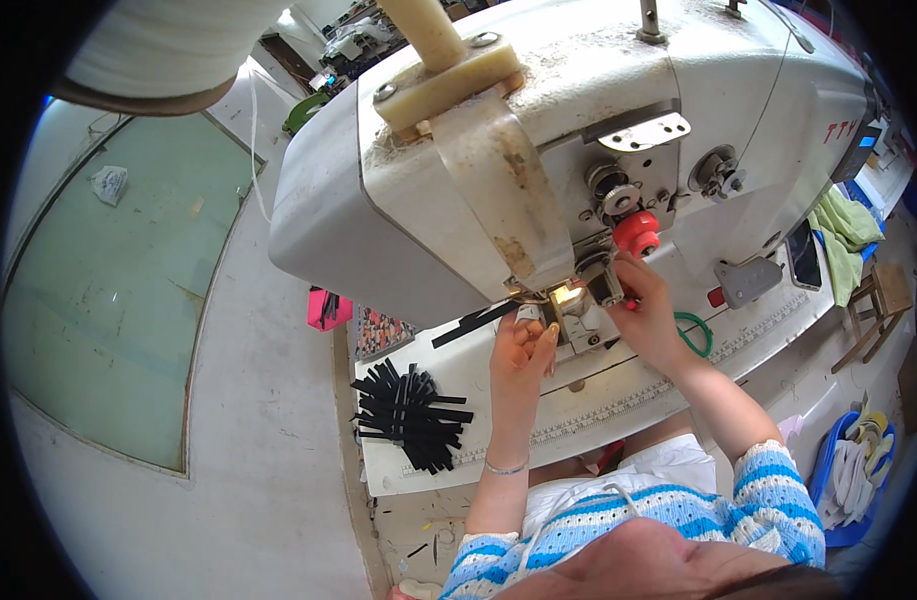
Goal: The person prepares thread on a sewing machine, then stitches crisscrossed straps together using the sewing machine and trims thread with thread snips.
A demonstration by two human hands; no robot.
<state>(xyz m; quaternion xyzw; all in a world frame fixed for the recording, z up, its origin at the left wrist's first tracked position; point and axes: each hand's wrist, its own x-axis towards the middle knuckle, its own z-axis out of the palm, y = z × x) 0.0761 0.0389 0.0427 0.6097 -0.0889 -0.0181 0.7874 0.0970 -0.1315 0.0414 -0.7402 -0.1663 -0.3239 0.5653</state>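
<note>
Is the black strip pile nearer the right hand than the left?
No, the pile lies left of the left hand, with the right hand farther over.

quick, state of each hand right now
Left hand: half-curled at the black strip; grip can't be told.
Right hand: curled just below the red knob; hold unclear.

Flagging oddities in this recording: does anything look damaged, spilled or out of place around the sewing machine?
Yes, mildly: the curved pale strip on the sewing machine has brown stains, and dark scraps litter the floor. No spill shows.
</note>
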